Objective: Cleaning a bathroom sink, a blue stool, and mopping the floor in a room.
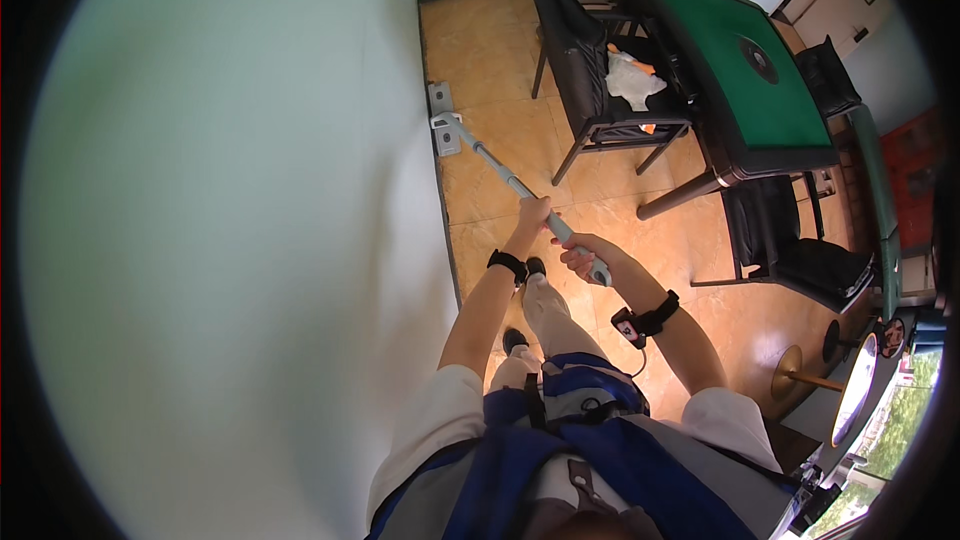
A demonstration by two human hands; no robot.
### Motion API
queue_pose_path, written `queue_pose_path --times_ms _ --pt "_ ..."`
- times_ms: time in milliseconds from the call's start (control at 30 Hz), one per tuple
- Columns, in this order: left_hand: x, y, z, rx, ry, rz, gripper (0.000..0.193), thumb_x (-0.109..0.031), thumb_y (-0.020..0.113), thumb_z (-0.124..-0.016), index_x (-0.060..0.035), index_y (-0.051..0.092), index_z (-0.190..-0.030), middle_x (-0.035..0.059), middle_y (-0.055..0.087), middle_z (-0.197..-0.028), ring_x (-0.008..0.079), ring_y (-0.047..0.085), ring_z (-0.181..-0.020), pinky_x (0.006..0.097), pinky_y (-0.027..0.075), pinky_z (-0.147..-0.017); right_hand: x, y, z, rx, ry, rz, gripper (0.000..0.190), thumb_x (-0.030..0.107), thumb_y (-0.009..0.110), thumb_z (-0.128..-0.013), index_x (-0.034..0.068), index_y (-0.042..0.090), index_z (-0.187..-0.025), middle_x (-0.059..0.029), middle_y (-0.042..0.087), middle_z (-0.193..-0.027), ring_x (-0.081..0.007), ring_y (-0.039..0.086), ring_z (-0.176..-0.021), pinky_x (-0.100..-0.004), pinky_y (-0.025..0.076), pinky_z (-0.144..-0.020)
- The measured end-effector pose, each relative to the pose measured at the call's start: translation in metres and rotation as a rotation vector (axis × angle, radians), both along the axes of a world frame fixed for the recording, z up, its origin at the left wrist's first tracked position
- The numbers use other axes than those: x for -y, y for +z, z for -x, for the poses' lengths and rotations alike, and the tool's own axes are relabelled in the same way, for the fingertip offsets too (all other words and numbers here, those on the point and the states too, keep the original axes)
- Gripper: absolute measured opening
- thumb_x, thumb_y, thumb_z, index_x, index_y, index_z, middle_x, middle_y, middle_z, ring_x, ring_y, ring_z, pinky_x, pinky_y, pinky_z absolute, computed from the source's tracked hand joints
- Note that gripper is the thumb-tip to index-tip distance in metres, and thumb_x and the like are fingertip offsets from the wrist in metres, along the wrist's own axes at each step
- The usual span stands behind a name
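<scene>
A flat mop [448, 120] with a grey head and a telescopic pole lies with its head on the tiled floor, right along the foot of the wall. My left hand [534, 213] is closed around the pole partway along. Nearer to my body, my right hand [589, 255] grips the light grey handle close to its end. The pole slants from my hands up and left to the head. The underside of the mop head is hidden.
A pale wall [225, 202] fills the left side. To the right stand a black chair [581, 75] with a white and orange plush toy [634, 82] on its seat, a green-topped game table [780, 90] and another black chair [765, 232]. A round brass-coloured base [786, 373] is at the lower right.
</scene>
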State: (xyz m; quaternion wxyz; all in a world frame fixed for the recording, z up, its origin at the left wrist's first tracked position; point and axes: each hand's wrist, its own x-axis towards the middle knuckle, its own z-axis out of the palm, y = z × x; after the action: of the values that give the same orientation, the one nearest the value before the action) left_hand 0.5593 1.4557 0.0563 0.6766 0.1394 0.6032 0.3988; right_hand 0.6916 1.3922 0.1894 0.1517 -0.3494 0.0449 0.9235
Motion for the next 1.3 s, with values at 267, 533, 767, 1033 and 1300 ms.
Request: queue_pose_path --times_ms 267,533,767,1033,1300 --pt "-0.137 -0.010 0.035 -0.008 0.027 -0.007 0.008 -0.003 0.048 -0.069 0.0031 0.042 -0.069 0.0105 0.046 -0.059 0.0241 0.055 -0.050 0.0326 0.046 -0.041 -0.139 -0.019 0.037 0.012 -0.023 0.055 0.024 0.005 0.044 -0.079 0.004 0.039 -0.102 0.0016 0.036 -0.058 -0.0012 0.034 -0.037 -0.0129 0.032 -0.031" --pt "-0.280 -0.021 0.097 0.110 -0.008 -0.030 0.006 -0.001 0.047 -0.068 0.0009 0.042 -0.067 0.0098 0.044 -0.056 0.0221 0.050 -0.049 0.0352 0.045 -0.045 -0.276 -0.031 0.100 -0.004 -0.038 0.095 0.018 0.006 0.047 -0.078 0.005 0.039 -0.094 0.0016 0.040 -0.057 -0.0017 0.037 -0.037 -0.0138 0.034 -0.032" --pt "-0.380 -0.027 0.151 0.181 0.000 -0.009 0.005 -0.005 0.048 -0.068 -0.0009 0.044 -0.068 0.0103 0.048 -0.056 0.0202 0.049 -0.049 0.0316 0.042 -0.046 -0.388 -0.029 0.157 0.012 -0.032 0.064 0.014 0.006 0.049 -0.075 0.006 0.037 -0.068 0.0022 0.040 -0.052 -0.0027 0.039 -0.038 -0.0143 0.038 -0.033" --pt "-0.499 -0.017 0.208 0.203 -0.111 -0.093 0.012 -0.013 0.049 -0.064 -0.0023 0.048 -0.059 0.0096 0.049 -0.056 0.0194 0.049 -0.050 0.0305 0.039 -0.046 -0.507 -0.012 0.216 -0.012 -0.077 0.111 0.014 0.004 0.048 -0.074 0.006 0.036 -0.067 0.0025 0.041 -0.052 -0.0025 0.041 -0.038 -0.0145 0.040 -0.035" --pt "-0.587 -0.022 0.215 0.187 0.022 -0.087 0.009 -0.008 0.049 -0.063 -0.0001 0.045 -0.062 0.0121 0.048 -0.056 0.0214 0.048 -0.049 0.0315 0.039 -0.045 -0.593 -0.011 0.229 -0.004 -0.096 0.096 0.011 0.005 0.046 -0.077 0.005 0.037 -0.071 0.0035 0.040 -0.053 -0.0013 0.040 -0.038 -0.0141 0.039 -0.034"
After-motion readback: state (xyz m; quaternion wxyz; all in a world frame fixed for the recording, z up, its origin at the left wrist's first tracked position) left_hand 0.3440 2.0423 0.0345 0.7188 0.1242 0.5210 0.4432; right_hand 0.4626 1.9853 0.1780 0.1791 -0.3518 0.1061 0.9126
